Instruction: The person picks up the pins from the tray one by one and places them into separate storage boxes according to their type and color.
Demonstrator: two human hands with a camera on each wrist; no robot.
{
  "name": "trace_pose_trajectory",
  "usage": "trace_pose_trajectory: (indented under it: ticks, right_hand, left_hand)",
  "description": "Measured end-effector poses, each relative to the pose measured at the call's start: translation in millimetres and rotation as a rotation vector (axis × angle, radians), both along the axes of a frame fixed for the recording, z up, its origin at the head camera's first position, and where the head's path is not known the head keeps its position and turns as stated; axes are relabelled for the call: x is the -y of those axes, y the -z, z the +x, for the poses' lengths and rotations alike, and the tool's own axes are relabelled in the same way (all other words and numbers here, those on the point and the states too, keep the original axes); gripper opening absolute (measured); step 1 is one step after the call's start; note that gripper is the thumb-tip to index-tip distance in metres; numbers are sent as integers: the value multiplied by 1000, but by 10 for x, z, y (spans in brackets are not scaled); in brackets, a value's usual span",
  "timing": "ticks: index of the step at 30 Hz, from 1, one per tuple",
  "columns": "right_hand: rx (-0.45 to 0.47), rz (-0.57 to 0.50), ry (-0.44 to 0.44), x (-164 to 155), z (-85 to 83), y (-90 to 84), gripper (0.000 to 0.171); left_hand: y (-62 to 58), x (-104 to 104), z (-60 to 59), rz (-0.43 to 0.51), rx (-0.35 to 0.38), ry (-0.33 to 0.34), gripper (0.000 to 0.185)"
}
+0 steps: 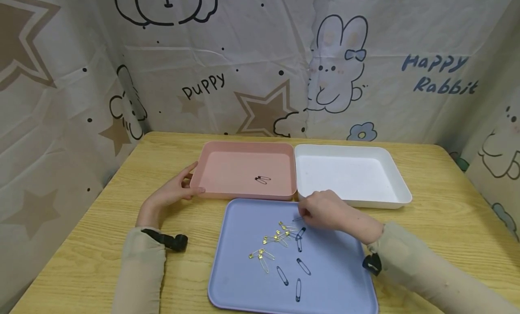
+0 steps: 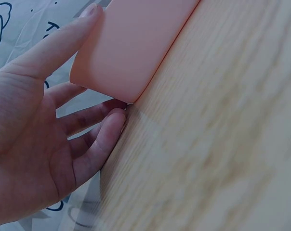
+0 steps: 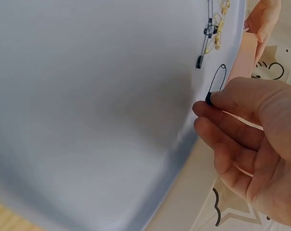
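My right hand pinches a black safety pin by its head between thumb and index finger, over the far edge of the blue tray. On that tray lie several gold safety pins and several black safety pins; some near the middle overlap. At the near left corner of the pink tray, my left hand holds on, its thumb against one wall and its fingers round the other side. Two black safety pins sit inside the pink tray.
A white tray stands beside the pink one on its right, behind the blue tray. All three trays are on a wood-grain table. A printed curtain hangs behind the table and along its sides.
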State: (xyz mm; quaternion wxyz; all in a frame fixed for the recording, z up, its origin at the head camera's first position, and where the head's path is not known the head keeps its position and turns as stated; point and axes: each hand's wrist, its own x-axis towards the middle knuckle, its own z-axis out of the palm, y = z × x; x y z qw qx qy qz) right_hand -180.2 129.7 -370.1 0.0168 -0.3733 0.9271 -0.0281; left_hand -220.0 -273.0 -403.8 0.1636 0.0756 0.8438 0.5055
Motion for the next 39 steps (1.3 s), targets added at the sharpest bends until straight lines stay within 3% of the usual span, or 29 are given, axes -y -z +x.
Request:
trace_pose_trajectory:
  ticks: [19, 39]
  right_hand:
    - [-68, -117, -16, 88, -156, -264, 8]
    - [-79, -240, 3, 291, -387, -249, 4]
  left_hand:
    - [-5, 5, 2, -8, -10, 9, 89]
    - [-27, -9, 21, 0, -9, 8, 87]
